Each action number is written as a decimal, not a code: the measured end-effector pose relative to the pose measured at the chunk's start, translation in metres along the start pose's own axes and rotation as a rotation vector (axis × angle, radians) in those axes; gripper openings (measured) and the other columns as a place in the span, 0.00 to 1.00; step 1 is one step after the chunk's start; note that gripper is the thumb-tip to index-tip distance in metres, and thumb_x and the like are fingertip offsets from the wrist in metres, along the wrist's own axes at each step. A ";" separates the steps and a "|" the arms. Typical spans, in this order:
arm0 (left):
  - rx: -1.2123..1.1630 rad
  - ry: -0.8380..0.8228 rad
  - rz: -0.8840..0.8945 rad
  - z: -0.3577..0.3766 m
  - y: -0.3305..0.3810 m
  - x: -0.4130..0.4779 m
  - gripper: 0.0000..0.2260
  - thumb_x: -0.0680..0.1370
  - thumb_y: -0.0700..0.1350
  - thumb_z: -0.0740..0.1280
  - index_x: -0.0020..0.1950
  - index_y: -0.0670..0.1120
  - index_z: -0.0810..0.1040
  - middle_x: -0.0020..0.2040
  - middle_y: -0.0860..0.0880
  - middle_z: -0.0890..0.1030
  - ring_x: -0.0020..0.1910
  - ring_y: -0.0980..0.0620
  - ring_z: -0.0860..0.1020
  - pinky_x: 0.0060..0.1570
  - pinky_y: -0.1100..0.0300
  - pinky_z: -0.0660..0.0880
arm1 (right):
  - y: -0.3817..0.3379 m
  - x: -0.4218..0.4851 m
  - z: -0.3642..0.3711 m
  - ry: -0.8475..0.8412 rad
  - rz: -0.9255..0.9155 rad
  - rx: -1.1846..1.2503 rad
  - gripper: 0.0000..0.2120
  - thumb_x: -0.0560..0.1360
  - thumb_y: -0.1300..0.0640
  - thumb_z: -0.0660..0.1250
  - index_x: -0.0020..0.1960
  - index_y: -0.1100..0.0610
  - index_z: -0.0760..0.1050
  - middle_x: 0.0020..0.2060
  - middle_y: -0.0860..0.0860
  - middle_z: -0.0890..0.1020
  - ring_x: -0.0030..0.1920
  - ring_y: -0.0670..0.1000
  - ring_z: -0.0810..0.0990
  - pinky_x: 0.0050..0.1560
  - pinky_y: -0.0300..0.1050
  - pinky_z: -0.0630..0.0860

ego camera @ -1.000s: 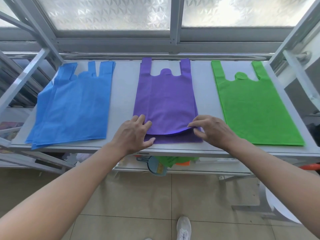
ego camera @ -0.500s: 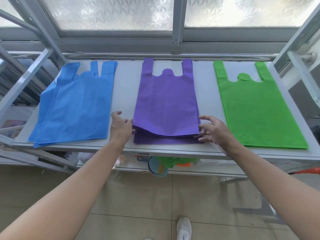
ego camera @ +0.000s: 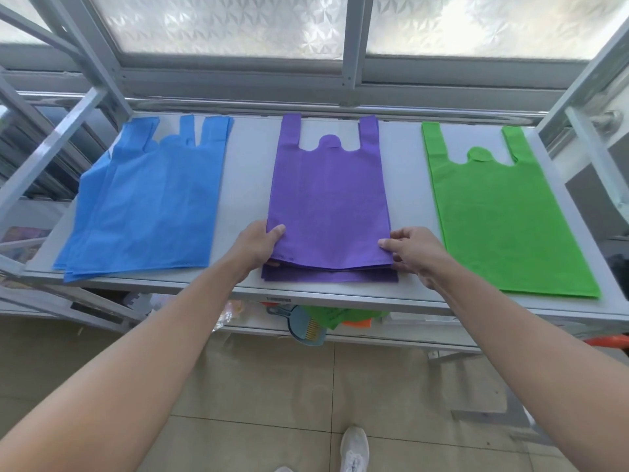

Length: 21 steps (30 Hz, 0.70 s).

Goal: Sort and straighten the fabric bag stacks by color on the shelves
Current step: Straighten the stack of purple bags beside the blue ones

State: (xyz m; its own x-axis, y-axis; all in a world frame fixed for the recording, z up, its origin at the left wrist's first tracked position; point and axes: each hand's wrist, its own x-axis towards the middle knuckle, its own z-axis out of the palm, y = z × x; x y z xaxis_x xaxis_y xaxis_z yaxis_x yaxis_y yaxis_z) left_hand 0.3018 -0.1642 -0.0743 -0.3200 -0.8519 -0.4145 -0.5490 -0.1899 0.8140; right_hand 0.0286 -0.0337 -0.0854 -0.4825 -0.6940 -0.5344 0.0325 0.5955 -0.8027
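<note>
Head cam: I see three stacks of non-woven fabric bags, vest-shaped w/ two strap handles and a rounded tab btwn them, lying on a smooth grey shelf (ego camera: pixel 248 185). The blue stack (ego camera: pixel 146 206) at left is wrinkled, its layers fanned out. The purple stack (ego camera: pixel 328 199) sits in the middle, and the green stack (ego camera: pixel 503 216) at right lies flat and even. The fabric looks matte, w/ a stitched hem along the purple top bag's near edge.

The left hand (ego camera: pixel 257 248) pinches the purple stack's near-left corner, thumb on top, fingers tucked under the upper layers. The right hand (ego camera: pixel 417 252) pinches the near-right corner the same way. The upper layers sit a bit raised there, and the lower purple bags poke out beneath, toward the shelf's front lip.

Frosted, patterned window glass (ego camera: pixel 221 25) is behind, w/ beige tile floor (ego camera: pixel 258 386) below.
</note>
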 end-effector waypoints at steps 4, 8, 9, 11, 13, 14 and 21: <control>0.075 0.055 0.075 0.003 -0.004 -0.007 0.14 0.87 0.50 0.60 0.65 0.45 0.80 0.58 0.48 0.83 0.52 0.47 0.82 0.38 0.61 0.80 | 0.000 0.001 0.002 0.007 -0.042 -0.073 0.13 0.78 0.61 0.72 0.61 0.61 0.78 0.50 0.55 0.84 0.44 0.52 0.83 0.50 0.57 0.85; 0.181 0.117 0.114 0.004 -0.010 -0.014 0.13 0.85 0.50 0.61 0.62 0.47 0.82 0.55 0.50 0.85 0.54 0.46 0.82 0.53 0.53 0.77 | 0.000 -0.004 0.001 0.033 -0.066 -0.185 0.10 0.73 0.56 0.73 0.54 0.57 0.81 0.49 0.53 0.86 0.49 0.55 0.86 0.55 0.58 0.84; 0.185 0.122 0.109 0.004 -0.010 -0.014 0.13 0.85 0.50 0.62 0.62 0.47 0.82 0.55 0.50 0.85 0.54 0.46 0.82 0.54 0.52 0.78 | 0.000 -0.006 0.001 0.047 -0.083 -0.220 0.10 0.73 0.56 0.73 0.54 0.56 0.82 0.49 0.53 0.86 0.48 0.54 0.85 0.52 0.53 0.83; 0.196 0.121 0.102 0.005 -0.009 -0.017 0.12 0.84 0.51 0.63 0.60 0.47 0.82 0.54 0.49 0.85 0.52 0.46 0.82 0.55 0.50 0.79 | -0.001 -0.010 0.000 0.083 -0.116 -0.303 0.07 0.74 0.56 0.72 0.51 0.56 0.82 0.47 0.52 0.86 0.44 0.51 0.82 0.45 0.46 0.78; 0.218 0.119 0.101 0.005 -0.008 -0.019 0.12 0.83 0.51 0.64 0.58 0.47 0.83 0.53 0.49 0.85 0.52 0.46 0.82 0.54 0.49 0.79 | -0.002 -0.013 -0.001 0.109 -0.129 -0.381 0.04 0.75 0.56 0.71 0.49 0.56 0.83 0.44 0.52 0.86 0.41 0.51 0.81 0.44 0.45 0.78; 0.227 0.122 0.101 0.005 -0.007 -0.020 0.12 0.82 0.50 0.65 0.57 0.46 0.83 0.52 0.49 0.85 0.52 0.45 0.82 0.53 0.50 0.79 | -0.002 -0.014 -0.001 0.113 -0.136 -0.418 0.05 0.75 0.56 0.71 0.48 0.56 0.83 0.43 0.52 0.86 0.42 0.52 0.82 0.45 0.46 0.79; 0.351 0.263 0.140 0.010 -0.012 -0.025 0.13 0.77 0.48 0.72 0.59 0.46 0.78 0.49 0.49 0.82 0.46 0.49 0.79 0.40 0.60 0.72 | -0.006 -0.019 0.002 0.126 -0.199 -0.614 0.07 0.76 0.55 0.69 0.51 0.57 0.82 0.47 0.54 0.85 0.49 0.55 0.81 0.46 0.44 0.73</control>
State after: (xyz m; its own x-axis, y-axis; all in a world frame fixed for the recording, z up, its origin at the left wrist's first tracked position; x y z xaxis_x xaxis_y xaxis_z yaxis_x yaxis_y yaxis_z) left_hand 0.3086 -0.1357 -0.0783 -0.2276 -0.9611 -0.1564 -0.7572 0.0737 0.6490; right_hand 0.0388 -0.0249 -0.0710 -0.5274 -0.7843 -0.3265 -0.5554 0.6091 -0.5661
